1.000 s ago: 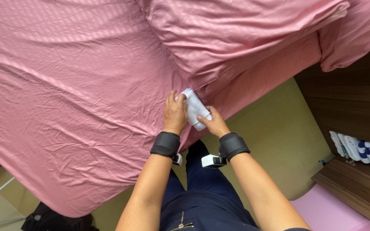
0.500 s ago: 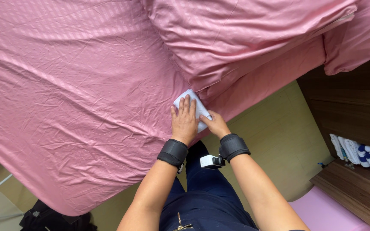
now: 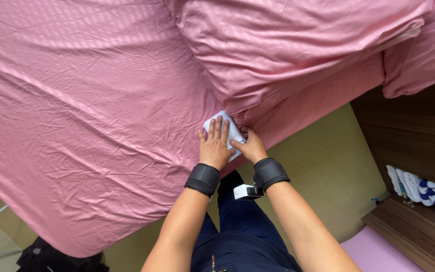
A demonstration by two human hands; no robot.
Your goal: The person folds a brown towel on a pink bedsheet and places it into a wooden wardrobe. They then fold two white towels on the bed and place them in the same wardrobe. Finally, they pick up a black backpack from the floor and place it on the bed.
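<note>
Item: white folded cloth [image 3: 226, 132], near edge of bed [image 3: 86, 126], just below pink duvet [image 3: 288, 45] fold.
Left hand [image 3: 214, 146]: flat on cloth, fingers spread, no grip closed.
Right hand [image 3: 250, 147]: beside, pinching cloth edge.
Handling: press evenly, keep cloth flat, avoid bunching sheet.

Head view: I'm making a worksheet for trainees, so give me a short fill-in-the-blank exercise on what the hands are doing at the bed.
1. The left hand lies flat on a small white folded ____.
2. The bed sheet is coloured ____.
3. The right hand touches the cloth's edge beside the ____ hand.
4. Both wrists wear ____ bands.

Missing words: cloth; pink; left; black
</note>
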